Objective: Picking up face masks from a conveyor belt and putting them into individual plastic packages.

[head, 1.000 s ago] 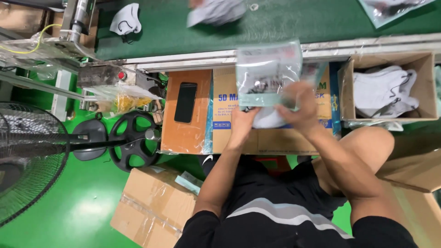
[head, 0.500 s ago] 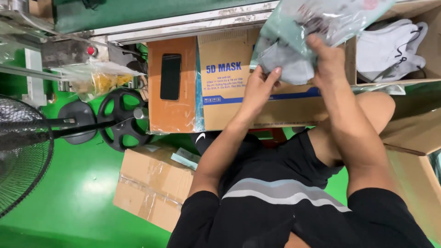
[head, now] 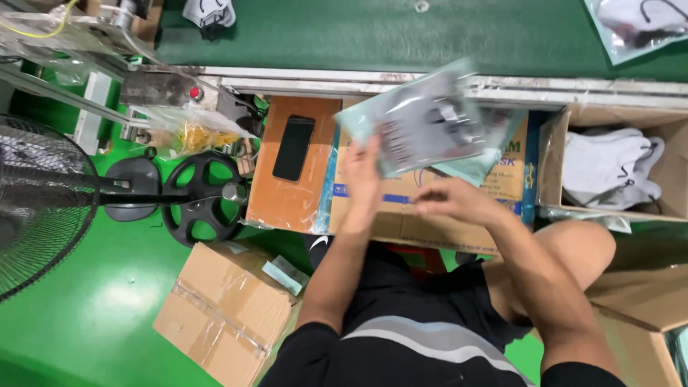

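Note:
My left hand [head: 363, 179] holds up a clear plastic bag [head: 430, 125] with a white and grey item inside, gripping its left lower edge. The bag is blurred and tilted above a brown cardboard box [head: 430, 222] in front of my lap. My right hand [head: 448, 202] hovers just below the bag over the box, fingers loosely curled toward my left hand; nothing visible in it.
A green conveyor belt [head: 358, 36] runs along the top, carrying another bagged item [head: 638, 25] and a white item [head: 208, 11]. A black phone [head: 292, 147] lies on an orange box. An open box [head: 609, 172] of white items sits right. A fan [head: 43, 201] stands left.
Both hands gripped the bag earlier. Now my right hand has let go and dropped below it, while my left hand keeps the bag raised. The view has tilted back up toward the belt.

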